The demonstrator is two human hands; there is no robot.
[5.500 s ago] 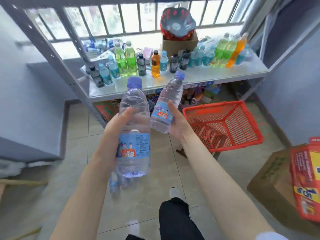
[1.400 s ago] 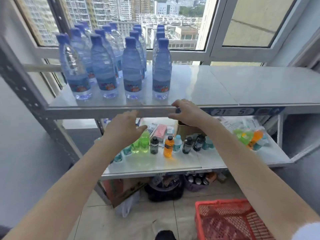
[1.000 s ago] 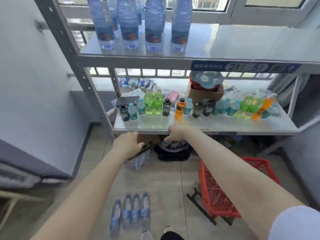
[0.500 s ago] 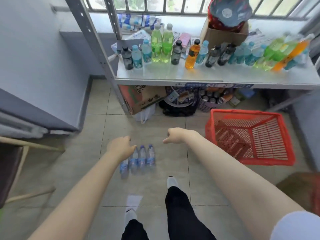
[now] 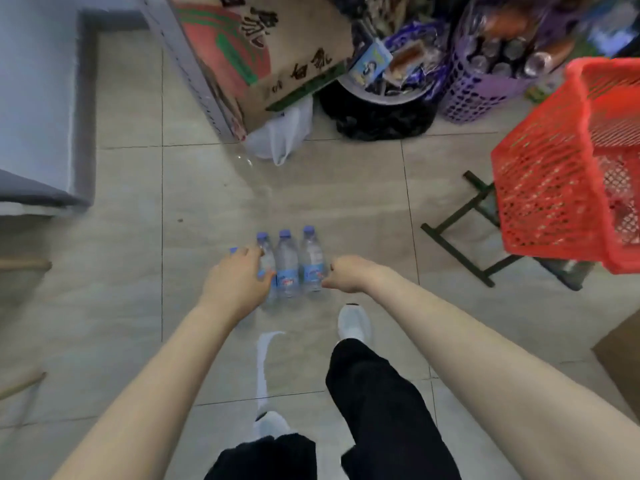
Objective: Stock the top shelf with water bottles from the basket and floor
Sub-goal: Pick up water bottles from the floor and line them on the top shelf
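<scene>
Hands at floor bottles

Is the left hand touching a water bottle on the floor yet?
Cannot tell. In the head view the left hand overlaps the water bottles, hiding any contact.

Clear bottles with blue caps and labels; red lattice basket.

The tiled floor carries a row of perhaps four water bottles.
</scene>
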